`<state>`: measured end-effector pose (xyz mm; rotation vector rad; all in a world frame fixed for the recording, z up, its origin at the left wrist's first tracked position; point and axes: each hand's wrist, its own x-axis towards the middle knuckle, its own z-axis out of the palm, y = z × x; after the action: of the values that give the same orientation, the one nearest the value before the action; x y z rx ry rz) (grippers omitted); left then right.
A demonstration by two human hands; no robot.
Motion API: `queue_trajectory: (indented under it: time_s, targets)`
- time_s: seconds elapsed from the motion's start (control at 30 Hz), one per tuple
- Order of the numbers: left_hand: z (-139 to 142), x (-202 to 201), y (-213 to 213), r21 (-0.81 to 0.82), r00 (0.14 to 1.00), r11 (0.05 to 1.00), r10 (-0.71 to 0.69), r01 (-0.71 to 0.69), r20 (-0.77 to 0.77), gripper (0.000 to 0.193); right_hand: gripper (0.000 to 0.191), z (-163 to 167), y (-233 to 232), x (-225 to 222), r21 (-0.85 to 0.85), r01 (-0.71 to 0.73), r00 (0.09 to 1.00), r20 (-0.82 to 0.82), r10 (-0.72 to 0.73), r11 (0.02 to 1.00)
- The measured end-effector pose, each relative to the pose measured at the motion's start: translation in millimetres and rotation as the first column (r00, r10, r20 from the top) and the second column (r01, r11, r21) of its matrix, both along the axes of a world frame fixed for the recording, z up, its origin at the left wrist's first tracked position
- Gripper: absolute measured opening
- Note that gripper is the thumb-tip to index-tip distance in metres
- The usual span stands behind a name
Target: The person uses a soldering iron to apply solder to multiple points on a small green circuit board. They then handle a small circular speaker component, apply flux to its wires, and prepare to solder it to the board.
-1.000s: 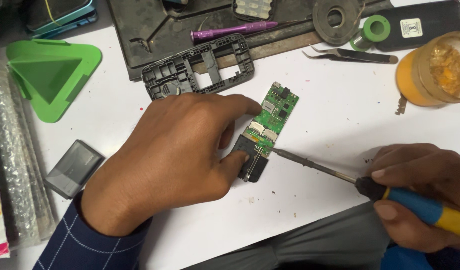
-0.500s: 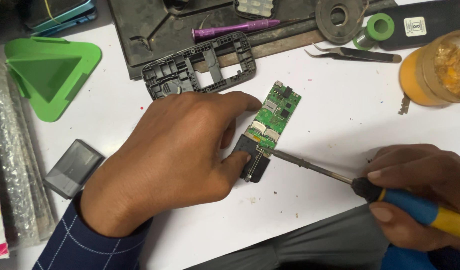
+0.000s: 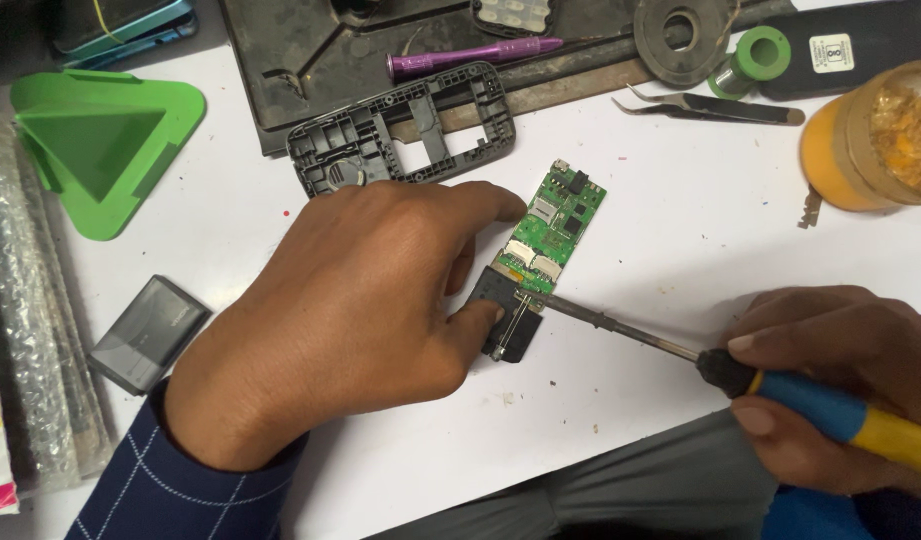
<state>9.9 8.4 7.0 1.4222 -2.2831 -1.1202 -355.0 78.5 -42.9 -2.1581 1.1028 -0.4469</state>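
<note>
A green circuit board is seen lying on the white table, just below the grey phone frame. The board is pinned by the left hand, fingers pressed down on its near edge and on the black part at its lower end. A soldering iron with a blue and yellow grip is clasped in the right hand; its tip is set against the board's lower end. Tweezers and an orange jar are noted well apart, at upper right. A grey battery lies to the left.
</note>
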Motion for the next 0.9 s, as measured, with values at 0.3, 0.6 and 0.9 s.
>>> queue_trajectory:
  time_s: [0.3,0.6,0.9]
  targets:
    - [-2,0,1,-0.003,1.0,1.0,0.0,0.0,-0.014,0.052,0.047,6,3,9,-0.003,0.023,1.0,0.02,-0.023,1.0]
    - [0,-1,1,-0.005,1.0,1.0,0.003,-0.003,-0.007,0.051,0.047,4,8,4,-0.006,0.067,0.997,0.039,-0.066,0.998]
    - [-1,-2,1,-0.018,0.999,1.0,0.005,-0.006,-0.032,0.052,0.045,-2,-1,-2,0.012,-0.037,0.985,0.171,0.035,0.999]
